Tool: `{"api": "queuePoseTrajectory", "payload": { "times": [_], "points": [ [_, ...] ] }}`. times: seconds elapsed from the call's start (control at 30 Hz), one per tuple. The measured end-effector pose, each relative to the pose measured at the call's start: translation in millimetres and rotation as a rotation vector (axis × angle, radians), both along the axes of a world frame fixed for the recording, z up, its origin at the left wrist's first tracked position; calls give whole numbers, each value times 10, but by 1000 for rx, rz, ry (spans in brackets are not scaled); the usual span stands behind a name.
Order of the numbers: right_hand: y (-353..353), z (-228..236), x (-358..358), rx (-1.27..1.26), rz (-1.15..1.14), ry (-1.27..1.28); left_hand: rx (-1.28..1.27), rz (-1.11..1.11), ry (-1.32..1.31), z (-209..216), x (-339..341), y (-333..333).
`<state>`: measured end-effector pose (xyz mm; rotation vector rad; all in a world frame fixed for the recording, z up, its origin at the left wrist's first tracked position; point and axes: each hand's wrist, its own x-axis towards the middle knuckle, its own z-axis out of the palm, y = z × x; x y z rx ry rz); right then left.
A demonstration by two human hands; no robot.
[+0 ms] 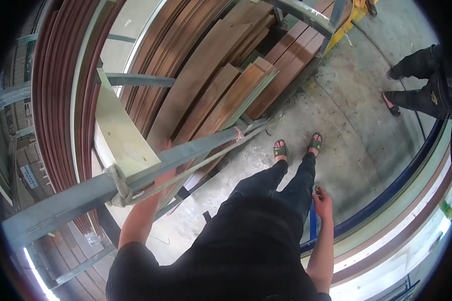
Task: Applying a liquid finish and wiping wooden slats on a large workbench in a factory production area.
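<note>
My left arm passes beneath a grey metal bar of a rack. My left hand is at the near end of a long brown wooden board; its fingers are mostly hidden, so I cannot tell if they grip it. Beside that board lie more brown planks and a pale board. A rope is knotted around the bar and runs along it. My right hand hangs by my right thigh with curled fingers; a tiny dark thing seems to be at the fingertips.
Dark red boards stand stacked on the left of the rack. Another person's legs are at the upper right. Long panels with a blue edge curve along the right. My sandalled feet are on the concrete floor.
</note>
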<state>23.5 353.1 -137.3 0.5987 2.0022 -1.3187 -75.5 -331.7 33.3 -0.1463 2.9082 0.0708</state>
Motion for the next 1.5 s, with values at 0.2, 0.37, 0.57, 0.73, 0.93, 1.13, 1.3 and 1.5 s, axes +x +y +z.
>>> {"api": "queuePoseTrajectory", "payload": {
  "times": [0.2, 0.37, 0.57, 0.73, 0.93, 1.13, 1.3, 1.5],
  "points": [
    [96, 205, -351, 134, 45, 32, 21, -161, 14, -90, -1494, 1192],
    [28, 706, -806, 133, -24, 36, 116, -257, 332, -323, -2583, 1804],
    [214, 751, -447, 257, 28, 61, 129, -368, 414, -224, -3263, 2112],
    [131, 709, -134, 309, 36, -26, 115, -351, 397, -236, -2932, 1709],
    [137, 960, -249, 297, -63, 45, -37, -205, 123, -269, -1888, 967],
    [526, 999, -297, 284, -95, 128, 918, -34, 156, -946, -1328, 425],
    [1033, 762, -342, 354, -145, 265, 428, -85, 212, -474, -832, 1196],
    [1556, 723, -645, 315, -99, 331, 196, 243, -236, 183, -425, 1640]
  ]
}}
